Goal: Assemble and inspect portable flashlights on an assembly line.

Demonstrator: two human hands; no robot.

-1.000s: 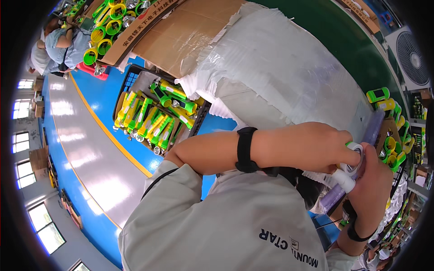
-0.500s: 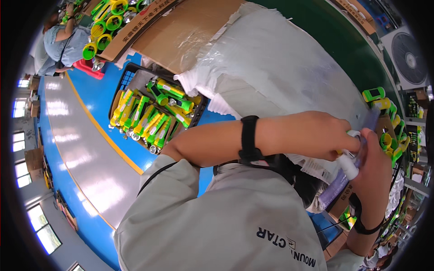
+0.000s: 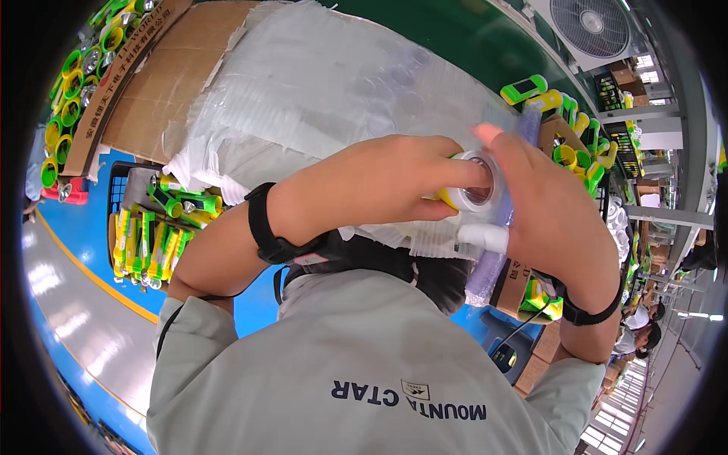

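Observation:
My left hand (image 3: 413,178) reaches across the padded table (image 3: 303,91). Its index finger goes into the opening of a round, ring-shaped piece (image 3: 491,176) with a white rim and a bit of yellow; the thumb is bent below. My right hand (image 3: 550,193) curls around the other side of this piece, its fingertips blurred above it. A white covering (image 3: 484,238) wraps a digit of the right hand under the piece. How far the piece extends behind the right palm is hidden.
Yellow-green flashlights fill a black crate (image 3: 120,186) at lower left; more lie behind a cardboard flap (image 3: 114,91). Others (image 3: 584,144) are heaped on the right. Bubble wrap (image 3: 485,280) lines the table's right edge. A large fan (image 3: 590,26) stands beyond.
The view has swung to the right. The round piece now turns its opening toward me, with the left index finger inside it. My right fingers have spread further from the white-covered digit.

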